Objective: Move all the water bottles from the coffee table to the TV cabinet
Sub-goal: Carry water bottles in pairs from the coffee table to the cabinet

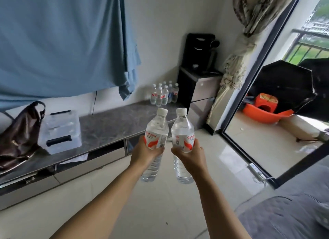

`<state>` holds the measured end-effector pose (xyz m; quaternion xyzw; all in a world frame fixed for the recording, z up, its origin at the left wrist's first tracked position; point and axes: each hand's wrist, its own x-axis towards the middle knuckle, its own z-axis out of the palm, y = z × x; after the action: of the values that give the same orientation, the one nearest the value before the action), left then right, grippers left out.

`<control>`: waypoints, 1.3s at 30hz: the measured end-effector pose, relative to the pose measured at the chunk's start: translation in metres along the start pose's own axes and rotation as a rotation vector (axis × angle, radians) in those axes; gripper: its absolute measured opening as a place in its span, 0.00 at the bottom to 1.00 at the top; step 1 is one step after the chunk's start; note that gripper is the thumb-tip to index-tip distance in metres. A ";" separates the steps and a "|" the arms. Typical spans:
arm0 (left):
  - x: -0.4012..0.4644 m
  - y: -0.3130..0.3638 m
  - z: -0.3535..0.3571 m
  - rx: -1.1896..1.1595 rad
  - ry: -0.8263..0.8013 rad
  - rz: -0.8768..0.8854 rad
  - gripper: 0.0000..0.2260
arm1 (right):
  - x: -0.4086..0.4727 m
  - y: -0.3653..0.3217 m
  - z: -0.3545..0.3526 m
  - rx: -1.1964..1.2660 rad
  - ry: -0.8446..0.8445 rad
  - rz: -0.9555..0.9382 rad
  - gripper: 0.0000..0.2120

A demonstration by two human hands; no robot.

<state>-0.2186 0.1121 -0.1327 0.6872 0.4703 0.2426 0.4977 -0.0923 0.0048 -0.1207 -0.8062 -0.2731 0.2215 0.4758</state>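
Note:
My left hand (pixel 145 152) grips a clear water bottle (pixel 157 127) with a white cap and red-and-white label, held upright above the floor. My right hand (pixel 191 155) grips a second such bottle (pixel 182 130) right beside it. Both hang in front of the long TV cabinet (pixel 106 126) with its grey marbled top. Several more bottles (pixel 163 94) stand clustered at the cabinet's far right end, against the wall. The coffee table is out of view.
A brown leather bag (pixel 19 133) and a clear plastic storage box (pixel 60 130) sit on the cabinet's left part. A black water dispenser (pixel 201 78) stands past the cabinet's end. A grey sofa (pixel 293 208) is at lower right, a balcony door (pixel 256 89) beyond.

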 end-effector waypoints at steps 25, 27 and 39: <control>0.365 0.105 0.185 0.028 -0.037 -0.043 0.26 | 0.411 0.006 -0.056 -0.048 -0.038 -0.024 0.25; 0.391 0.107 0.197 0.007 -0.021 -0.071 0.27 | 0.440 0.006 -0.056 -0.054 -0.044 -0.017 0.25; 0.551 0.085 0.220 0.021 -0.058 -0.220 0.24 | 0.606 0.020 0.002 -0.067 -0.120 0.117 0.29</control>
<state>0.2343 0.4959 -0.2148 0.6433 0.5308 0.1619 0.5274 0.3669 0.3932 -0.1982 -0.8215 -0.2608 0.2874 0.4177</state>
